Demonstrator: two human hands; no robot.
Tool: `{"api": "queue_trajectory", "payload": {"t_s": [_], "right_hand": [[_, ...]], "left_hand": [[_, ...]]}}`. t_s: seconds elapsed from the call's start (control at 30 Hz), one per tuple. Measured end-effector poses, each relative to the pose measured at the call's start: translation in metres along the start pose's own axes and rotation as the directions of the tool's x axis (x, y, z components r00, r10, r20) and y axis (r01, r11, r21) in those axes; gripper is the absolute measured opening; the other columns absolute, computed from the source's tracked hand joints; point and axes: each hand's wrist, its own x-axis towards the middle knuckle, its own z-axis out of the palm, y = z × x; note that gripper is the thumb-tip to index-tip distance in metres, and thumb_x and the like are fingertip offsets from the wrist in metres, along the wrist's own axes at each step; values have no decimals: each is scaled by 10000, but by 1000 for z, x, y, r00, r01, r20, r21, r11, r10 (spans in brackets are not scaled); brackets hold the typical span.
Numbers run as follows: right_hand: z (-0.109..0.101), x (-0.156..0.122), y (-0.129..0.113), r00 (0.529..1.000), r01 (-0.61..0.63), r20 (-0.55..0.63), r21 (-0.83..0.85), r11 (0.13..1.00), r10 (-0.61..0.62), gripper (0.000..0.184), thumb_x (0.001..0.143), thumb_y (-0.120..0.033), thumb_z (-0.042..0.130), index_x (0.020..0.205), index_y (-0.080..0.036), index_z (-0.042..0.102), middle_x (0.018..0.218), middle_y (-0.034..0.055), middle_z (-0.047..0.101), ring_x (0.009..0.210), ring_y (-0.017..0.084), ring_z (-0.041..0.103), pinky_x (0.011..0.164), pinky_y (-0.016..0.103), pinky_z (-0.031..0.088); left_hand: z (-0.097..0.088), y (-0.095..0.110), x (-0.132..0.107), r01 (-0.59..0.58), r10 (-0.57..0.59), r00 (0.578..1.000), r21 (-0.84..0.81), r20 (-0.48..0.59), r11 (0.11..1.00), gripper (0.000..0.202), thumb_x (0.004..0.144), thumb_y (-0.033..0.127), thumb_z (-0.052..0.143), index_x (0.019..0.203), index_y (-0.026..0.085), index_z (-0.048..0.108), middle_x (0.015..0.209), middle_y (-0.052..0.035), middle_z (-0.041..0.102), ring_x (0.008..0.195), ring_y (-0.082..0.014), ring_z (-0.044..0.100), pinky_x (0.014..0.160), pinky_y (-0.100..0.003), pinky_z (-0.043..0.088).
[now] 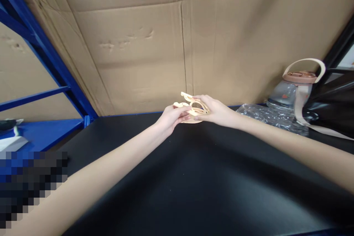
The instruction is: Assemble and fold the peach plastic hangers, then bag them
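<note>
Both hands meet at the far side of the black table (pixel 177 177). Between them is a pale, wood-coloured cut-out piece (pixel 197 111) with curved edges and open loops; its exact kind I cannot make out. My left hand (pixel 172 118) is closed on its left part, thumb on top and fingers beneath. From the right, my right hand (pixel 211 108) grips the looped end, fingers over the upper edge. A narrow wavy tip sticks up at the upper left of the piece. The fingers hide part of it, and whether it is several layers is unclear.
Cardboard sheets (pixel 132 55) form a wall behind the table. On the right, crumpled clear plastic (pixel 268 118) lies beside a translucent bottle (pixel 286 94) with a pale strap (pixel 300 105). A blue metal frame (pixel 55 62) stands on the left. The lower left corner is pixelated.
</note>
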Motion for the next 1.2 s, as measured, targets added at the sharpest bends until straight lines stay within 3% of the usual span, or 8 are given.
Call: {"api": "queue_trajectory", "payload": {"t_s": [0.23,0.37,0.53,0.63,0.77,0.83,1.0,1.2], "right_hand": [[6,36,45,986,-29,168,176,984,-1,794,750,-339,684,1427,-191,296,1369,135,482,1232,285,487,1039,465,380],[17,37,51,955,-99,295,260,961,18,811,748,-302,672,1444,-187,273,1385,136,463,1232,266,495,1049,431,387],[19,36,54,955,-98,295,234,967,25,844,744,-384,686,1453,-189,272,1498,143,331,1362,280,347,1108,436,315],[3,27,58,981,-56,192,128,990,31,792,767,-429,659,1437,-194,308,1476,135,377,1347,261,378,1097,422,333],[-39,-6,67,967,-174,109,-385,906,232,559,873,-427,528,1371,-194,425,1325,113,562,1201,230,548,984,356,443],[-56,-29,71,905,-263,76,-675,689,419,486,849,-428,565,1251,-154,559,1200,156,641,1100,301,612,883,402,483],[-65,-71,75,822,-337,-24,-825,454,568,218,794,-227,599,894,-66,707,934,250,702,889,383,681,706,410,484],[-71,-70,50,867,-373,-184,-855,360,463,340,884,-210,387,1071,-85,643,890,199,715,841,342,691,635,353,459]], "left_hand": [[-26,-6,31,-99,152,890,143,-429,985,300,853,301,573,1088,182,431,1322,-153,469,1258,-236,456,991,-359,428],[-30,-13,20,-94,177,859,192,-481,977,229,889,272,480,1096,201,414,1377,-141,419,1302,-207,416,1042,-333,372],[-17,-18,-44,-57,132,924,212,-358,976,286,847,287,541,1113,205,477,1372,-114,468,1288,-210,435,1066,-359,352],[-16,-24,-96,66,-33,992,282,-122,957,292,844,350,537,1112,235,536,1318,-74,531,1273,-228,454,1087,-413,324],[-29,-35,-137,101,-209,967,532,147,841,300,826,451,544,1097,328,588,1295,-22,549,1225,-296,491,1016,-527,378],[-34,-38,-135,-67,-104,968,630,230,773,265,852,423,514,1089,329,587,1271,-22,556,1211,-287,492,1016,-541,369],[-23,-32,-90,-445,173,891,731,420,517,169,875,271,495,1009,254,598,1181,-42,585,1168,-246,473,992,-466,393],[1,-28,-73,-358,163,923,619,350,699,218,893,336,509,1079,244,577,1168,-46,601,1075,-223,544,929,-412,439]]}}
